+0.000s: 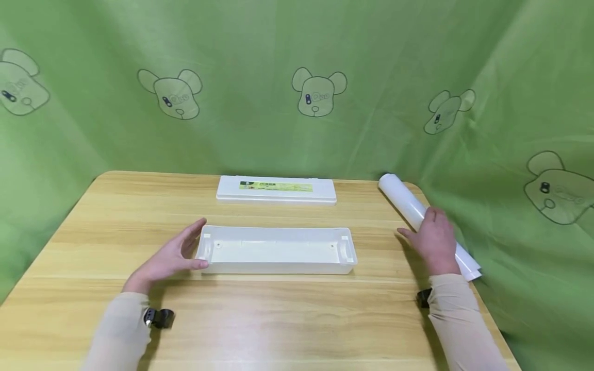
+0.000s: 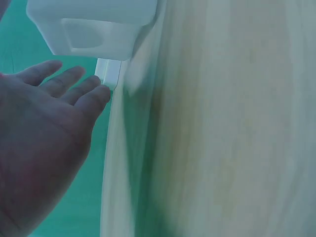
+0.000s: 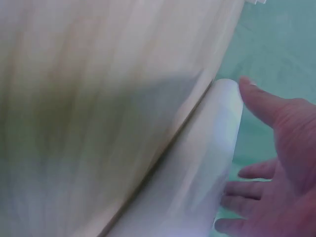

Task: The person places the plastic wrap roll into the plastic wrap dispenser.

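Note:
A long white plastic box [image 1: 278, 269], uncovered and with nothing inside, sits on the wooden table in the head view. My left hand [image 1: 169, 257] is at its left end, fingers spread, thumb beside the front corner. In the left wrist view, the straight fingers extend below the end wall of the box [image 2: 94, 37]. On the right, a glossy white roll [image 1: 403, 198] lies slanted along the table's edge. My right hand [image 1: 435, 239] is over the middle of this roll, thumb pointing left. The right wrist view has its fingers loosely extended beside the roll [image 3: 197, 158].
Behind the box, a white lid [image 1: 276, 197] with a yellow-green label lies near the back edge of the wooden table [image 1: 278, 319]. A green curtain [image 1: 250, 139] with bear-head prints hangs around the back and sides, close to the far end of the roll.

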Demonstrator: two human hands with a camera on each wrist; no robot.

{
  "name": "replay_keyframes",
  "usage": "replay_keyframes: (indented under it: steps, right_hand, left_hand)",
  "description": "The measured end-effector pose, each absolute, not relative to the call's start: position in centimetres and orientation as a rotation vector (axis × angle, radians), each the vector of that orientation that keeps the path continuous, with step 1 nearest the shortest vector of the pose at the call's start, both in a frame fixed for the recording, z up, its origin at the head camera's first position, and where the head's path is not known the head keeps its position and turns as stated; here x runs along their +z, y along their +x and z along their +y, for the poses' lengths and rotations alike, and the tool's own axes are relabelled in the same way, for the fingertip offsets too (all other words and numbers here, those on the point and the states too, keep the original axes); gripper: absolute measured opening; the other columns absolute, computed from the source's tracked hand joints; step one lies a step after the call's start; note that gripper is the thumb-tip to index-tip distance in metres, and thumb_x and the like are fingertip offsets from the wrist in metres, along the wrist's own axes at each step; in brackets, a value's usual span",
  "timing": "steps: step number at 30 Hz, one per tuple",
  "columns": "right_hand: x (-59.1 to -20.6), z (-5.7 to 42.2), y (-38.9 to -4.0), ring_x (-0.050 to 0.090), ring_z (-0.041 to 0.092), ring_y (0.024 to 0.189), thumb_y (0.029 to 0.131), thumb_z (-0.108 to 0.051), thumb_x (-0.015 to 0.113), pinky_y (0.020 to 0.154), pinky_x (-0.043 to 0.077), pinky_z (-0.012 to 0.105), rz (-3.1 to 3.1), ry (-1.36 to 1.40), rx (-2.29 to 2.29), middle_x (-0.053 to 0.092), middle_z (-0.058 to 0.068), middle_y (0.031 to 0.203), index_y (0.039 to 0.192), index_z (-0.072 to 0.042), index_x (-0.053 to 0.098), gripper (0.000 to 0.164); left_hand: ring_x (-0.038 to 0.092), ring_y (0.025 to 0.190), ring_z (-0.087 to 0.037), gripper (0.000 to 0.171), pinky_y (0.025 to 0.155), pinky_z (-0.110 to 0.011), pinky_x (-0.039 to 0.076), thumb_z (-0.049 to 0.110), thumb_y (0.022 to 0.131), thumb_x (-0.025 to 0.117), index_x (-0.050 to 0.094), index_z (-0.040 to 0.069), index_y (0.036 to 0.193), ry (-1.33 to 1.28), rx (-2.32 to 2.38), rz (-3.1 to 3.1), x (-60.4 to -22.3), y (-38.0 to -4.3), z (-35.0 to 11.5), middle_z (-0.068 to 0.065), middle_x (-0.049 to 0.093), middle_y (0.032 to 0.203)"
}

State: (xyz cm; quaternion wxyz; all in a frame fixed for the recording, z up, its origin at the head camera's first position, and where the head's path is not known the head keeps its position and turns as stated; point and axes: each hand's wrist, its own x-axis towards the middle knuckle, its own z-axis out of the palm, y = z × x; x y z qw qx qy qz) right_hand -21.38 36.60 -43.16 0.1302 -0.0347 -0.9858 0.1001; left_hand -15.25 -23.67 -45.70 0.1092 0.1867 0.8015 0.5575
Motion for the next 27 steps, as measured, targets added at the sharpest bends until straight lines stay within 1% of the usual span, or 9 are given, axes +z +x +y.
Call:
replay_keyframes:
  steps: [2, 5, 9, 14, 17, 22, 23, 27]
  right_hand:
    - [-43.1, 37.0, -21.3, 0.041, 0.061, 0.105, 0.077, -0.040, 0.083, 0.092, 0.035, 0.070, -2.887, -0.120, 0.256, 0.040, 0.048, 0.118, 0.128, 0.028, 0.033, 0.099]
    - [-43.1, 37.3, -21.4, 0.042, 0.061, 0.103, 0.078, -0.044, 0.081, 0.089, 0.036, 0.071, -2.938, -0.160, 0.214, 0.042, 0.048, 0.111, 0.123, 0.029, 0.035, 0.098]
    - [-42.9, 37.5, -21.5, 0.042, 0.062, 0.099, 0.081, -0.044, 0.077, 0.087, 0.037, 0.070, -2.983, -0.183, 0.211, 0.043, 0.048, 0.106, 0.117, 0.028, 0.037, 0.089]
    - [-42.9, 37.8, -21.8, 0.045, 0.062, 0.093, 0.084, -0.041, 0.075, 0.082, 0.040, 0.068, -3.006, -0.231, 0.253, 0.043, 0.047, 0.099, 0.109, 0.028, 0.038, 0.082]
    - [-43.1, 38.0, -22.0, 0.046, 0.061, 0.091, 0.084, -0.040, 0.075, 0.079, 0.042, 0.068, -3.011, -0.266, 0.280, 0.043, 0.046, 0.098, 0.109, 0.029, 0.038, 0.082]
    - [-43.6, 38.8, -22.3, 0.045, 0.060, 0.094, 0.084, -0.035, 0.074, 0.079, 0.042, 0.068, -3.017, -0.300, 0.299, 0.043, 0.046, 0.102, 0.115, 0.027, 0.038, 0.078]
    - [-43.7, 39.0, -22.4, 0.045, 0.061, 0.095, 0.084, -0.035, 0.074, 0.079, 0.041, 0.068, -3.019, -0.307, 0.296, 0.044, 0.046, 0.103, 0.116, 0.026, 0.039, 0.077]
    - [-44.0, 39.5, -22.7, 0.048, 0.060, 0.092, 0.083, -0.035, 0.075, 0.075, 0.043, 0.067, -3.019, -0.313, 0.293, 0.048, 0.044, 0.101, 0.113, 0.023, 0.042, 0.074]
  left_hand:
    - [0.014, 0.145, -0.038, 0.109, 0.116, -0.045, 0.015, 0.015, 0.078, 0.083, 0.009, 0.003, 0.157, 0.540, 1.632, 2.348, -45.8, -15.4, -23.4, -0.018, 0.010, 0.161]
    - [0.017, 0.144, -0.039, 0.112, 0.116, -0.048, 0.015, 0.017, 0.076, 0.086, 0.010, 0.004, 0.157, 0.534, 1.625, 2.346, -45.8, -15.5, -23.1, -0.019, 0.012, 0.161]
    - [0.018, 0.144, -0.040, 0.109, 0.116, -0.052, 0.014, 0.013, 0.075, 0.085, 0.013, 0.002, 0.156, 0.552, 1.658, 2.329, -45.9, -15.6, -23.0, -0.020, 0.016, 0.160]
    - [0.021, 0.143, -0.039, 0.104, 0.115, -0.047, 0.017, 0.009, 0.076, 0.084, 0.016, 0.001, 0.155, 0.539, 1.705, 2.284, -46.0, -15.7, -22.9, -0.021, 0.021, 0.158]
    - [0.025, 0.142, -0.039, 0.103, 0.114, -0.044, 0.020, 0.008, 0.076, 0.083, 0.018, 0.002, 0.155, 0.508, 1.733, 2.251, -46.0, -15.7, -22.9, -0.023, 0.025, 0.156]
    - [0.024, 0.142, -0.039, 0.102, 0.114, -0.042, 0.021, 0.007, 0.076, 0.083, 0.018, 0.002, 0.155, 0.478, 1.746, 2.232, -45.9, -15.6, -22.9, -0.023, 0.025, 0.156]
    - [0.024, 0.142, -0.037, 0.102, 0.114, -0.039, 0.022, 0.007, 0.076, 0.083, 0.018, 0.002, 0.155, 0.468, 1.743, 2.231, -45.9, -15.7, -22.9, -0.022, 0.025, 0.156]
    - [0.025, 0.142, -0.037, 0.104, 0.114, -0.038, 0.024, 0.007, 0.076, 0.083, 0.017, 0.002, 0.155, 0.463, 1.748, 2.217, -45.9, -15.7, -22.9, -0.021, 0.024, 0.157]
